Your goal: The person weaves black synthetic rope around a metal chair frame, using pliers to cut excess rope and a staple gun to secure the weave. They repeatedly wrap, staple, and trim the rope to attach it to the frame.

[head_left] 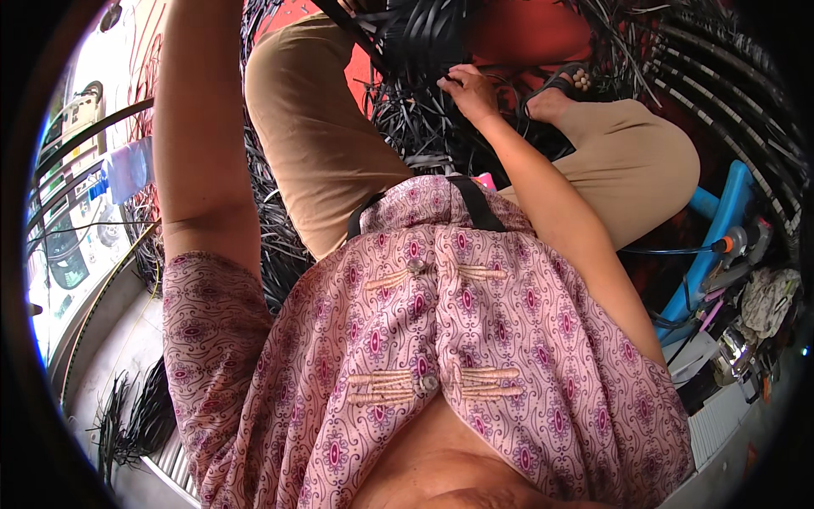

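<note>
A large woven frame [746, 93] of black strips is seen curving along the right edge. Loose black strips [415, 127] are heaped between the knees. One strip is pinched by the right hand [469, 92] at the heap's top. The left arm is raised out of view; its grip cannot be told.

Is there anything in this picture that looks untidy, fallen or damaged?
Nothing looks broken. The black strips lie in a loose tangle around the legs, and a small bunch sits apart at lower left. The right hand pinches strips in the woven part; the left hand is raised out of view.
</note>
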Motion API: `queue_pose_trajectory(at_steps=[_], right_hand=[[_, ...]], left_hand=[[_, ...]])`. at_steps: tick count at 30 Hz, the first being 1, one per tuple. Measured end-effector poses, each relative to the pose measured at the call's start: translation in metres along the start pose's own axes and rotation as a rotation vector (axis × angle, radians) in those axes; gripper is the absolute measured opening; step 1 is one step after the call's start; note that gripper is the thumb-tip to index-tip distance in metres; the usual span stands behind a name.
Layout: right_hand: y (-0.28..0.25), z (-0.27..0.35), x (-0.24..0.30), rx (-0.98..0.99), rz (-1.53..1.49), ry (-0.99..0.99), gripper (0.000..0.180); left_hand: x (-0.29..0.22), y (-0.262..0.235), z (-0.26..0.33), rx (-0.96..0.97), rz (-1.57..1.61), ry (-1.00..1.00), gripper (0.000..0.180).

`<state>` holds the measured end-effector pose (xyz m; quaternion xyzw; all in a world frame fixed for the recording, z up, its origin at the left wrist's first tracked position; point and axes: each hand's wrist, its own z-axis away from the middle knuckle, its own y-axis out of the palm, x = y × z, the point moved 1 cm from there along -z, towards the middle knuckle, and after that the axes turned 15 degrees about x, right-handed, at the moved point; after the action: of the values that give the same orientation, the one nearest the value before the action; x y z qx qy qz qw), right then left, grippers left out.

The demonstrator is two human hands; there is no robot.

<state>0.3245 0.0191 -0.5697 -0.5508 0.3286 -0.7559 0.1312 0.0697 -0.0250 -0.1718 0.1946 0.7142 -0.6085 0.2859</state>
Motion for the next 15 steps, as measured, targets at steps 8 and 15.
queue_pose_trajectory(at_steps=[8, 15], right_hand=[[-0.115, 0.057, 0.142, 0.260, -0.269, 0.047, 0.028], [-0.165, 0.096, 0.197, -0.042, -0.466, -0.273, 0.016]], left_hand=[[0.003, 0.052, 0.047, 0.066, 0.194, -0.086, 0.024], [0.023, 0.114, 0.069, 0.088, -0.099, -0.046, 0.037]])
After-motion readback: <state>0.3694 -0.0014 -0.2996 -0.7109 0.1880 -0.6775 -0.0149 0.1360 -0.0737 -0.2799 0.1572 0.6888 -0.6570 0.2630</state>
